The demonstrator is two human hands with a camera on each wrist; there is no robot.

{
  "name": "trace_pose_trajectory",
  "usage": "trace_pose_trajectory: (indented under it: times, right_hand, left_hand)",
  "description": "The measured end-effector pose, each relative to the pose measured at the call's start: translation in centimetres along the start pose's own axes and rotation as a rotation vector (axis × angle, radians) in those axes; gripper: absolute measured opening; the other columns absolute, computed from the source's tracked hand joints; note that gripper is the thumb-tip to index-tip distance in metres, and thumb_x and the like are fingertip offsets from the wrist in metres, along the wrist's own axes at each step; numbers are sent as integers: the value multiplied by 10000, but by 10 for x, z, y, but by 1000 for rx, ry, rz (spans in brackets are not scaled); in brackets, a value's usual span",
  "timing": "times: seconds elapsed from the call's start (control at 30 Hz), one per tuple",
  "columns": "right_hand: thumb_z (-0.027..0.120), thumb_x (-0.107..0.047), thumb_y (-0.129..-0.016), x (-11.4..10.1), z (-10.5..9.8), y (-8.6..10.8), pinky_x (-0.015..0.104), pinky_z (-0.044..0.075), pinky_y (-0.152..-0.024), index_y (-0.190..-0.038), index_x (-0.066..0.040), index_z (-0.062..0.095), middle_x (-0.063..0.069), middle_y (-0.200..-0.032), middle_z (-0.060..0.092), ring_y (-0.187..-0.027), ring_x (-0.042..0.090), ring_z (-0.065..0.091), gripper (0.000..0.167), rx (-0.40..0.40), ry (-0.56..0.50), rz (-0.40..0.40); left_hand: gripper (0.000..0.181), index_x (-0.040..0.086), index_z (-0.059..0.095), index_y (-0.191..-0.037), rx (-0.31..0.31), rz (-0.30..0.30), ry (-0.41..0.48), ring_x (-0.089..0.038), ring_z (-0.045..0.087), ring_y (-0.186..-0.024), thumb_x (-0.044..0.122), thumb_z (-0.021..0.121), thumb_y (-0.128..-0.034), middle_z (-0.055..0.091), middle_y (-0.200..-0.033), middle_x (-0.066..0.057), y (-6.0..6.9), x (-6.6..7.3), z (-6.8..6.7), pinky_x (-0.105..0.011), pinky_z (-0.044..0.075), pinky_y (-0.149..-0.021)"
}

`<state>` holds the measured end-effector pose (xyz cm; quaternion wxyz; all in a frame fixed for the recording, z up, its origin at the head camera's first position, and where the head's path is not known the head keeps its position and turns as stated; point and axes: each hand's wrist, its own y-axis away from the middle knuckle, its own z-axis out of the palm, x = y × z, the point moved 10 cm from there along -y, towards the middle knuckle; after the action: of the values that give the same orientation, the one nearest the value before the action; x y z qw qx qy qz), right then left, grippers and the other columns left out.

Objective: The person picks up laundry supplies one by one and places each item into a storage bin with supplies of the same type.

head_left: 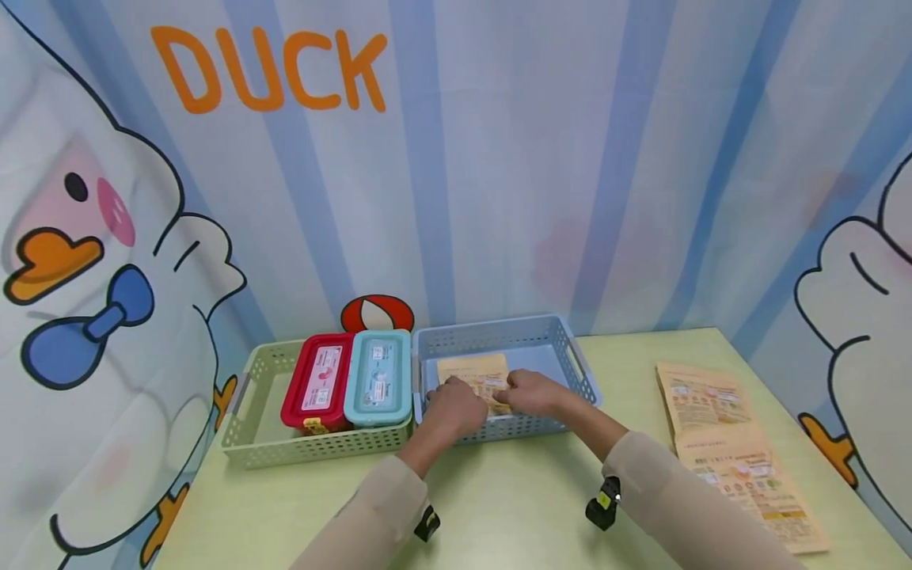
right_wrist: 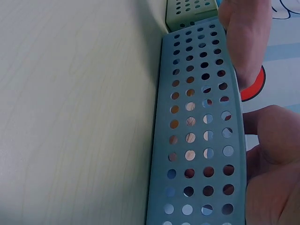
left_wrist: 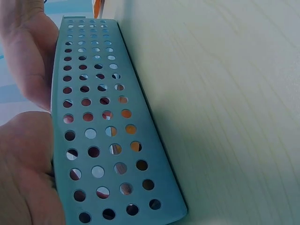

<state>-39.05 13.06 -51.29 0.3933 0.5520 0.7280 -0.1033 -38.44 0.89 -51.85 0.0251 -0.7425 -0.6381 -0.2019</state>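
Inside the blue perforated basket (head_left: 552,356) lies a tan printed packet (head_left: 472,366), partly covered by both hands. My left hand (head_left: 456,409) bends over the packet's front left part, its fingers curled down and gripping it. From the right, my right hand (head_left: 536,393) pinches the packet near its right edge. In the left wrist view, the front wall of the basket (left_wrist: 105,140) hides the fingertips of the left hand (left_wrist: 23,173). The right wrist view shows the right hand (right_wrist: 276,159) behind that same wall, its fingertips hidden as well.
A green basket (head_left: 313,453) stands against the blue one's left side. It holds a red-lidded box (head_left: 321,380) and a teal-lidded box (head_left: 379,378). Tan packets (head_left: 737,467) lie overlapping on the table's right side. A striped duck curtain (head_left: 499,158) hangs behind the table.
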Motion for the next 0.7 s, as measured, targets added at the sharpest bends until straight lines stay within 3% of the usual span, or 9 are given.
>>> trace_pose_trajectory:
  times: [0.13,0.27,0.33,0.5,0.63,0.7]
  right_hand:
    - [523,-231,-1101,-1,-1,1,422,410,-728,-1098,32,590,129,-850,537,-707,209,436,272,-1,33,-7]
    - [519,-245,-1101,-4,-2,0,515,494,-885,-1322,108,568,244,-1138,624,-940,299,582,420,4,52,-16]
    - [514,-251,-1102,-4,-1,0,540,493,-914,-1370,118,547,260,-1190,620,-998,332,590,458,1,52,-16]
    - [523,-251,-1097,-2,0,0,510,479,-856,-1329,106,570,209,-1093,619,-919,292,569,428,2,56,-13]
    - [535,-242,-1092,-1,-2,1,507,500,-884,-1380,115,553,185,-1147,626,-958,271,576,459,26,70,-20]
    - [532,-238,-1093,-1,-3,0,494,492,-853,-1329,100,576,179,-1104,629,-925,268,575,415,26,82,-28]
  left_hand:
    - [421,-118,669,-1103,-5,-2,8,-210,329,-578,244,457,-1066,490,-1474,-340,1,0,-1,-431,366,-698]
    - [502,-151,627,-1271,1,-15,24,-281,454,-689,271,447,-1067,481,-1485,-329,-1,-3,-1,-520,460,-846]
    - [548,-164,580,-1352,4,-20,30,-328,514,-786,282,440,-1067,487,-1466,-326,-1,-5,-2,-573,462,-932]
    - [599,-178,488,-1412,4,-33,61,-421,574,-992,317,444,-1077,528,-1338,-329,0,-7,0,-598,460,-987]
    - [641,-167,416,-1475,3,-46,86,-441,570,-1058,342,442,-1087,539,-1316,-338,0,-8,2,-587,463,-990]
    - [647,-161,397,-1488,5,-55,101,-438,568,-1054,345,445,-1089,543,-1305,-340,0,-8,2,-580,469,-972]
